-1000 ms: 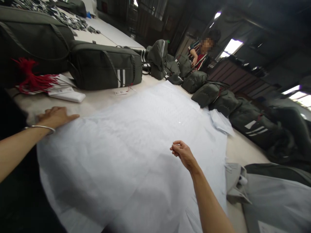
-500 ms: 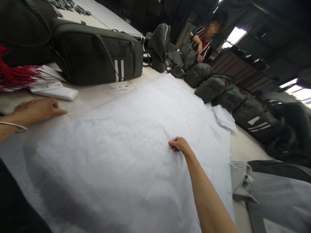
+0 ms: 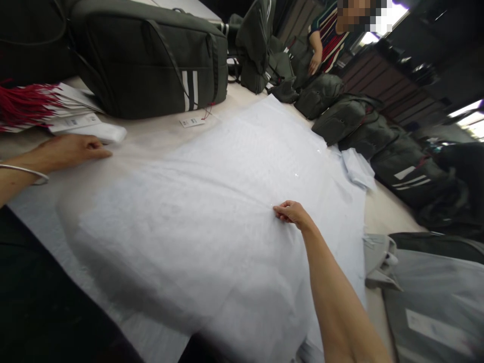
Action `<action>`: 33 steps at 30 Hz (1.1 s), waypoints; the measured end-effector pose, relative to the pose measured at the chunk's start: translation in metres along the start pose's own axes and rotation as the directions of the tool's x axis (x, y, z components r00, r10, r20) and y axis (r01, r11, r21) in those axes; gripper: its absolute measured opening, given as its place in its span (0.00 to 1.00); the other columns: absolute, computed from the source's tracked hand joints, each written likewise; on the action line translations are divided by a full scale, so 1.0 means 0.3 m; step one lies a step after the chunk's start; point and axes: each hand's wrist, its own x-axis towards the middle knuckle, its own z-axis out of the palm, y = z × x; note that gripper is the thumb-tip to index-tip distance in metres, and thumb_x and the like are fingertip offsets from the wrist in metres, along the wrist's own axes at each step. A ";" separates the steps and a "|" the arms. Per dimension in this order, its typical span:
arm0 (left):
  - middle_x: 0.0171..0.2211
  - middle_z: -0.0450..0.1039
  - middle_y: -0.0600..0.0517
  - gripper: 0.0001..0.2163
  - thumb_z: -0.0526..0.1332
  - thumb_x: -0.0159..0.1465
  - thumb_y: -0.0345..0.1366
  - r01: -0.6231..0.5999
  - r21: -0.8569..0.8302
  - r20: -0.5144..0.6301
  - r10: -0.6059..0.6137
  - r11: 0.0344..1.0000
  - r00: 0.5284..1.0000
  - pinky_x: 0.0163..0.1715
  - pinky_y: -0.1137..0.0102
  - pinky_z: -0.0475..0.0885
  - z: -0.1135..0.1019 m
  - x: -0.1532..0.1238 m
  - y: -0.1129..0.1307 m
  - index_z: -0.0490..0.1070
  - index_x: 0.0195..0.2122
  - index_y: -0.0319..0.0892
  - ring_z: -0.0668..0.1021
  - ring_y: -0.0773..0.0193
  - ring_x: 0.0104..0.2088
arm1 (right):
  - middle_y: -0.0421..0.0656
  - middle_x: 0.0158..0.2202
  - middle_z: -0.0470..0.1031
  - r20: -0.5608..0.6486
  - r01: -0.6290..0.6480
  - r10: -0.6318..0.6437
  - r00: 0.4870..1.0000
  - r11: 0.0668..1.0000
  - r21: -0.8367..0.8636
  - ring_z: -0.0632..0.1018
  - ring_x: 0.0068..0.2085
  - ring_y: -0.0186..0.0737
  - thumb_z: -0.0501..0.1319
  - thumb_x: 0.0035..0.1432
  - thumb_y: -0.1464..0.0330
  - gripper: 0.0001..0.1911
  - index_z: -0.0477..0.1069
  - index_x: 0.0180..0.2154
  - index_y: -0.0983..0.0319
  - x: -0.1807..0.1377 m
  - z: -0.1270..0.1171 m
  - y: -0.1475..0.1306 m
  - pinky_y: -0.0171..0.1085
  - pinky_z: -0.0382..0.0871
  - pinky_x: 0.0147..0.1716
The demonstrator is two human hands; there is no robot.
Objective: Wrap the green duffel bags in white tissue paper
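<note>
A thin, see-through white sheet (image 3: 181, 237), perhaps plastic, spreads over the table in front of me. My left hand (image 3: 71, 151), with a silver bangle at the wrist, pinches its upper left edge. Farther right, my right hand (image 3: 291, 213) has thumb and fingertips closed on the same sheet. A taut crease runs through the sheet between the two hands. More white sheets (image 3: 272, 136) lie flat beneath it. Just behind my left hand are a white box-like object (image 3: 111, 133) and a pile of white tags (image 3: 77, 108) with red strings (image 3: 26, 103).
A dark green bag (image 3: 132, 60) with two white stripes stands at the back left, a tag (image 3: 192, 122) hanging from it. Similar bags (image 3: 340, 118) line the right edge. A grey tape dispenser (image 3: 381, 262) sits by a wrapped bag (image 3: 434, 287). A person (image 3: 328, 35) stands beyond.
The sheet is drawn taut between my hands, and its near edge has risen off the table. My view has shifted slightly. The other person's arm has dropped lower.
</note>
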 end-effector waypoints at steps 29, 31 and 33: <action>0.50 0.74 0.47 0.26 0.57 0.55 0.51 -0.625 -0.181 0.118 0.647 0.760 0.753 0.53 0.56 0.68 0.232 -0.905 0.755 0.72 0.55 0.54 0.75 0.45 0.51 | 0.42 0.28 0.77 -0.708 0.073 0.172 0.685 0.950 0.302 0.79 0.34 0.42 0.64 0.43 0.50 0.24 0.75 0.35 0.63 -0.524 -0.533 0.921 0.37 0.74 0.36; 0.53 0.73 0.46 0.29 0.57 0.53 0.50 -0.597 -0.119 0.119 0.608 0.794 0.785 0.53 0.55 0.69 0.218 -0.940 0.746 0.71 0.57 0.55 0.74 0.44 0.54 | 0.42 0.27 0.77 -0.672 0.062 0.205 0.712 0.934 0.351 0.79 0.33 0.43 0.65 0.41 0.48 0.25 0.74 0.32 0.63 -0.479 -0.584 0.998 0.37 0.75 0.34; 0.56 0.72 0.48 0.32 0.58 0.50 0.50 -0.550 -0.069 0.126 0.554 0.832 0.823 0.53 0.55 0.69 0.206 -0.965 0.736 0.70 0.59 0.58 0.73 0.44 0.56 | 0.43 0.28 0.78 -0.698 0.084 0.210 0.685 0.929 0.361 0.80 0.35 0.44 0.63 0.44 0.47 0.25 0.74 0.33 0.63 -0.411 -0.613 1.021 0.37 0.75 0.33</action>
